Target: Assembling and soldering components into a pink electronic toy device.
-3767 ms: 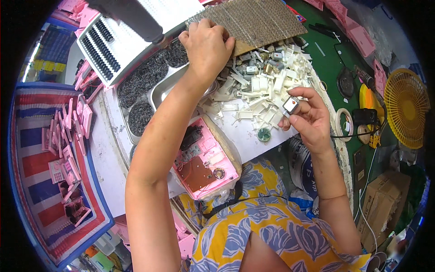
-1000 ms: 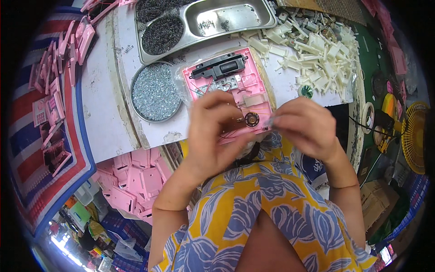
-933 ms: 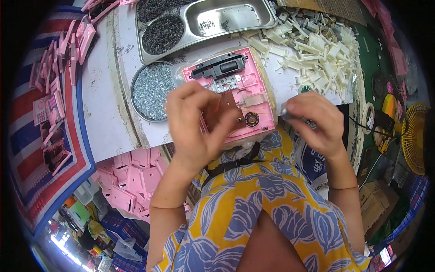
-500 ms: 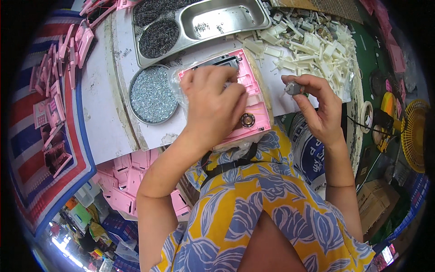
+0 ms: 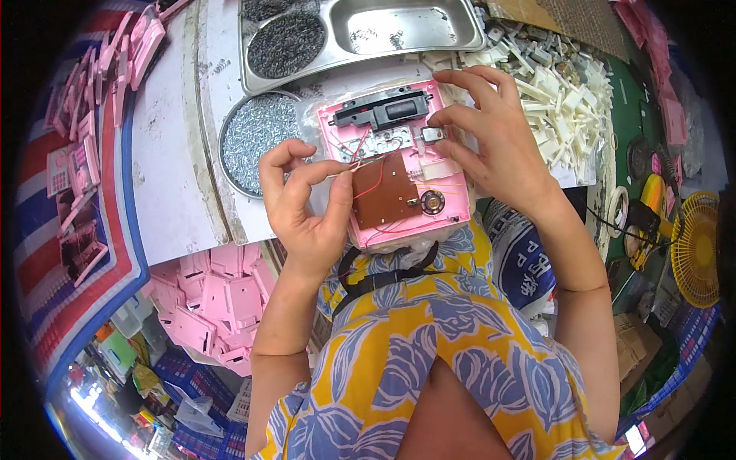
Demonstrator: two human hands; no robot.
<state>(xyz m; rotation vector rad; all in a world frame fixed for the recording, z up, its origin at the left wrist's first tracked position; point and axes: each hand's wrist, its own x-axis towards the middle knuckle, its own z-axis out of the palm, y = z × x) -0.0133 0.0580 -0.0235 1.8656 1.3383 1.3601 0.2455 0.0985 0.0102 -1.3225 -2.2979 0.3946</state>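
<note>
A pink plastic case [image 5: 445, 215] lies open on the table edge before me, with a brown circuit board [image 5: 387, 195], a small round speaker [image 5: 432, 202], red wires and a black bar part [image 5: 383, 111] inside. My left hand [image 5: 303, 203] rests at the case's left side, thumb and forefinger pinching a thin wire [image 5: 360, 165]. My right hand [image 5: 494, 142] is over the case's upper right, fingertips pressing a small grey square part [image 5: 432, 135] into it.
A round tin of small silver screws [image 5: 257, 138] sits left of the case. Behind is a steel tray [image 5: 360, 34] with dark screws. White plastic parts [image 5: 567, 92] are heaped at right. Pink case shells [image 5: 215, 299] pile below the table; a yellow fan [image 5: 694, 245] stands far right.
My left hand has slid off the case to its left edge and pinched a wire. My right hand brought the small grey part from the air down into the case.
</note>
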